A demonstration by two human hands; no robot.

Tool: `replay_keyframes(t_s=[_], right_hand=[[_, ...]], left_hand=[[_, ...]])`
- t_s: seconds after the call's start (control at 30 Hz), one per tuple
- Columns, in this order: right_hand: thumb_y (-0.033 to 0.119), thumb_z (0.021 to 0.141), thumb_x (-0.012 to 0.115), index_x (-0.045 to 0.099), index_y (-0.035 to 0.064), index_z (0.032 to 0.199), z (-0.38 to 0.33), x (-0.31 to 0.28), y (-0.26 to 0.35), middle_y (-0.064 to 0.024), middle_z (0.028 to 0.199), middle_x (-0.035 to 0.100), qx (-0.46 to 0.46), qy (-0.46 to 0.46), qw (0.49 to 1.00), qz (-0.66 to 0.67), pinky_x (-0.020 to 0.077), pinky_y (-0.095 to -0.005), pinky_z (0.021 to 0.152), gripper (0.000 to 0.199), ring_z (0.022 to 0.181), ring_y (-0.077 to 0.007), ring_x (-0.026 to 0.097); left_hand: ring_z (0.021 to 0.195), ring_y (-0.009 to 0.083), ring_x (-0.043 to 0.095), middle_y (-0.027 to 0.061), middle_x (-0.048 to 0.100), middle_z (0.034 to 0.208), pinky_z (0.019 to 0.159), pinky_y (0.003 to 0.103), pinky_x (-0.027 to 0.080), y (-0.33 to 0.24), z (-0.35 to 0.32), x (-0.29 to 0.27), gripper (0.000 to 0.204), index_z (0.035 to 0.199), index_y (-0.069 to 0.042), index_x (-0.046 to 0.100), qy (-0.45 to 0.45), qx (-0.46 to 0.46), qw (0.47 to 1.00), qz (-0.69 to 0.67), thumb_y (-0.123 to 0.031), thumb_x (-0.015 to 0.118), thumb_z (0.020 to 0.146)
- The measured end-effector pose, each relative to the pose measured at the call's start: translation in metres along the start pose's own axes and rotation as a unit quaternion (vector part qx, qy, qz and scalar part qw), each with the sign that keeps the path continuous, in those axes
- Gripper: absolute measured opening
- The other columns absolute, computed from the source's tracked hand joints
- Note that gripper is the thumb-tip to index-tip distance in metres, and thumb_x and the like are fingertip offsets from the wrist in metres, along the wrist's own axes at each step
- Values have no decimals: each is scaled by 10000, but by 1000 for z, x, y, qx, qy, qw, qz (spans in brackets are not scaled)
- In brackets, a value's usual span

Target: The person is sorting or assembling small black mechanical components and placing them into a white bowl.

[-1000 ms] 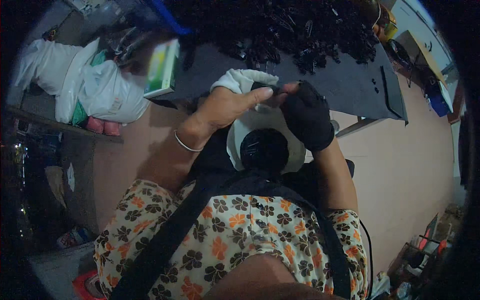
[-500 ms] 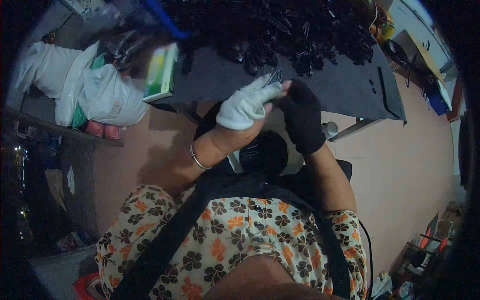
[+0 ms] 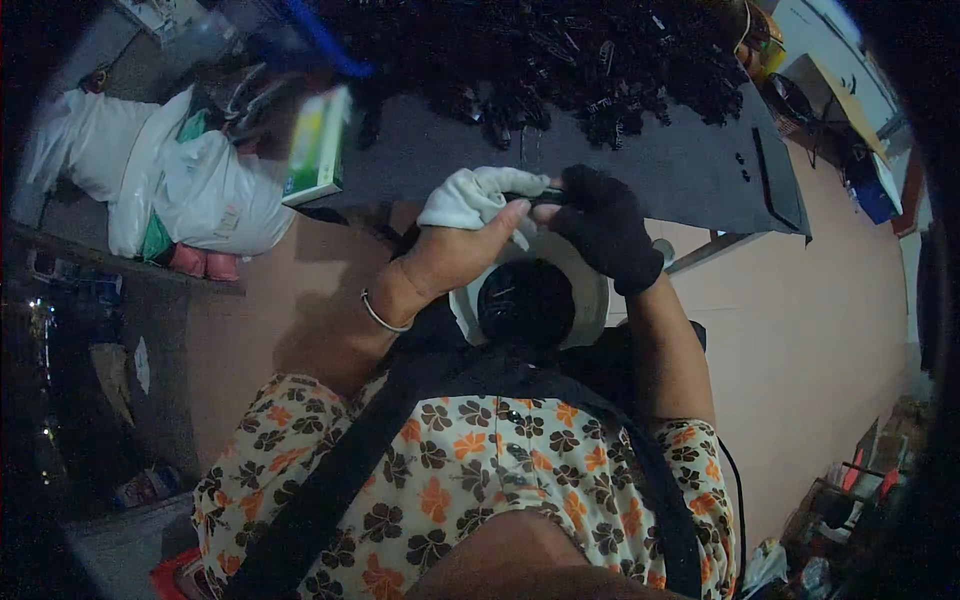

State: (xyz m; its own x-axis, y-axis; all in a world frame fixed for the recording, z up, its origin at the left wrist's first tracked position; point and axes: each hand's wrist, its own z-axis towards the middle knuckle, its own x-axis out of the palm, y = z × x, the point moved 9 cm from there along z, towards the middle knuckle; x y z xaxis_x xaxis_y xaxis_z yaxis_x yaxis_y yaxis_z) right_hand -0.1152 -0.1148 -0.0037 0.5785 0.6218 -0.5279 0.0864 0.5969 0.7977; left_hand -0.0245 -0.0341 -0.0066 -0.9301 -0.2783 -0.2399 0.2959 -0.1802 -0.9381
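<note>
Above the white bucket (image 3: pixel 590 300) at the person's lap, both hands meet just short of the dark desk (image 3: pixel 640 160) edge. Left hand (image 3: pixel 455 255), bare with a bangle at the wrist, reaches up and right, fingers wrapped in a white cloth (image 3: pixel 470 195), thumb pressed toward the other hand. Right hand (image 3: pixel 600 230), in a black glove, comes from the right, closed on a small dark part (image 3: pixel 530 196) lying roughly left to right between them; its ends are hard to make out. A pile of black parts (image 3: pixel 560 60) covers the desk's far side.

White cloth (image 3: pixel 470 197), crumpled, wrapped around small dark part (image 3: pixel 530 197), held above white bucket (image 3: pixel 590 300)
</note>
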Motion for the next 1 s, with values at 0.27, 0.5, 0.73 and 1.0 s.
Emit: replay_keyframes(t_s=[0.27,0.5,0.73,1.0], right_hand=[[316,737,642,620,36,903,-1,-28,-11,-171,833,616,-36,-15,981,-189,459,-413,671,326,778,-358,589],[222,765,580,614,108,973,28,-66,-52,-170,884,614,-35,-204,915,-346,462,-456,695,239,799,-368,586],[92,698,646,584,78,1056,17,-74,-41,-173,933,612,-38,-214,936,-275,471,-387,745,363,839,-355,588],[46,761,610,578,47,1025,3,-34,-14,-134,911,612,-43,-133,989,-41,477,-298,692,267,830,-225,615]], left_hand=[[887,196,599,140,631,947,790,307,467,-10,18,-16,460,1085,43,550,11,66,950,305,-209,707,733],[818,333,593,154,618,830,697,411,483,2,74,-28,471,1043,-64,591,-94,27,848,521,-366,681,693],[873,340,572,178,594,921,762,401,472,6,50,-57,294,1001,-57,604,-192,120,858,461,-137,608,717],[845,231,586,125,611,910,783,309,453,-12,25,-47,265,1006,-37,622,-123,125,932,318,-43,610,741]])
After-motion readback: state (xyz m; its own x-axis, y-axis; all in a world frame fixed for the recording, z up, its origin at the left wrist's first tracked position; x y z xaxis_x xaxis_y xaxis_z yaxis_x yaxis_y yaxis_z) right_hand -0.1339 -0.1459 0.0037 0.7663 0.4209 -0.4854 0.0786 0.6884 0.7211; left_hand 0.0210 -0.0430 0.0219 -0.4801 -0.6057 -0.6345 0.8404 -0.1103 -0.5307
